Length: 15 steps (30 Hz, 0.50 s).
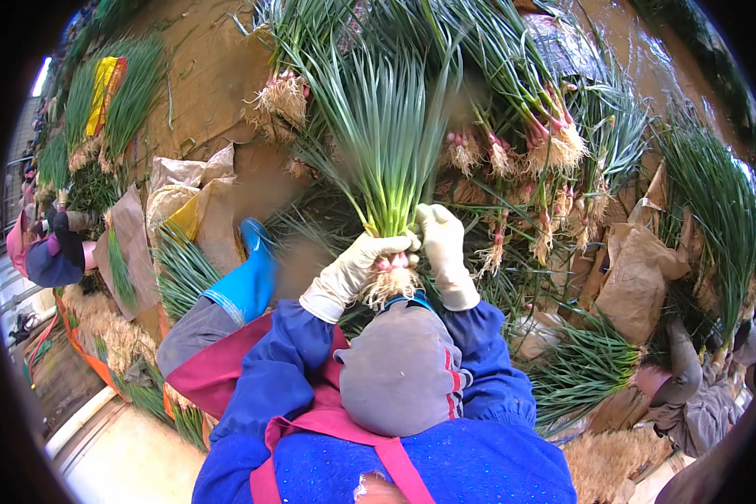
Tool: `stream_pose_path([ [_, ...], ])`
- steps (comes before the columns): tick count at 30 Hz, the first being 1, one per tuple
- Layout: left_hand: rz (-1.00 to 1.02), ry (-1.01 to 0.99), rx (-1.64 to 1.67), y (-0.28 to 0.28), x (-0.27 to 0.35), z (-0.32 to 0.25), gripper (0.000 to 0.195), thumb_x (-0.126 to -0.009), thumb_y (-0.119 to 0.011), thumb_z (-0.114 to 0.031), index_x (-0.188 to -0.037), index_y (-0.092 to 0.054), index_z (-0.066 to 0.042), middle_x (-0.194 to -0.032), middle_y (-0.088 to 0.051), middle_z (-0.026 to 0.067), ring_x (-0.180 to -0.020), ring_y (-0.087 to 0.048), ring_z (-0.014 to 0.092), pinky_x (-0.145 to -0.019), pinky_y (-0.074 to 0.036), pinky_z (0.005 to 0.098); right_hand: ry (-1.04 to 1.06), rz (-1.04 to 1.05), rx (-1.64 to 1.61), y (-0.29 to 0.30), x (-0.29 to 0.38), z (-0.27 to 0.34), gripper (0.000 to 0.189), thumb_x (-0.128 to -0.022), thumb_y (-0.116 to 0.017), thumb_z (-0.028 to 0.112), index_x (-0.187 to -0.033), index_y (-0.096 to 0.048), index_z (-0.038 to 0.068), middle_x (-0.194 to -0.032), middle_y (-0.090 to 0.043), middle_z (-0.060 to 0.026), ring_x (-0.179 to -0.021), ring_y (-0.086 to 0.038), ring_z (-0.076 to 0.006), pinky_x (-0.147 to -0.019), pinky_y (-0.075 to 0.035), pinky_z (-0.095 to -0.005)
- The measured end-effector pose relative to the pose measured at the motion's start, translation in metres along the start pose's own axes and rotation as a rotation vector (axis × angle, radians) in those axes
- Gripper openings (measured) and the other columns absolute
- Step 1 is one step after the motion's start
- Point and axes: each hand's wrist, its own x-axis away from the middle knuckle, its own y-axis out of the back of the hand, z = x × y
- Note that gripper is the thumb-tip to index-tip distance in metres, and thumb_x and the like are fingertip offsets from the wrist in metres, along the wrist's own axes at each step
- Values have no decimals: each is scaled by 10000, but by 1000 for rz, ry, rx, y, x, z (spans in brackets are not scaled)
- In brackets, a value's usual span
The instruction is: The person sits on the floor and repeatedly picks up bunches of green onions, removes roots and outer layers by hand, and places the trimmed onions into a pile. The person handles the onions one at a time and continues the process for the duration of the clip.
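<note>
My left hand (359,268), in a pale cream glove, grips a bunch of green onions (394,195) around its stems just above the pink bulbs. The long green leaves fan out away from me, and the pale stringy roots (392,283) hang towards my lap. My right hand (442,242), gloved alike, is at the right side of the bunch with its fingers curled; whether it pinches a leaf or stem cannot be seen. Trimmed or loose green leaves lie beneath the hands.
More onion bunches (554,142) lie ahead and right, others (283,94) ahead left. Brown sacking (636,264) is at the right, a pale sack (189,183) at the left. My blue boot (249,271) is left of the bunch. Co-workers sit at far left (53,252) and far right (699,397).
</note>
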Motion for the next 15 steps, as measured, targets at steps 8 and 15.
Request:
stream_pose_path([
  [8,334,-220,549,23,25,-28,545,-868,-660,-139,-1371,-452,-105,-1061,-612,92,-882,-610,196,-845,-533,421,741,-288,1234,42,-12,67,430,-795,-707,416,-1072,-656,91,-851,-622,-115,-762,-628,-280,-675,-511,-362],
  [15,153,-46,276,-7,2,-25,448,-880,-621,-77,-1308,-507,-12,-1084,-644,97,-995,-628,225,-950,-496,400,910,-670,1517,48,-60,80,177,-849,-674,295,-864,-619,128,-755,-559,-34,-666,-566,-222,-573,-466,-322],
])
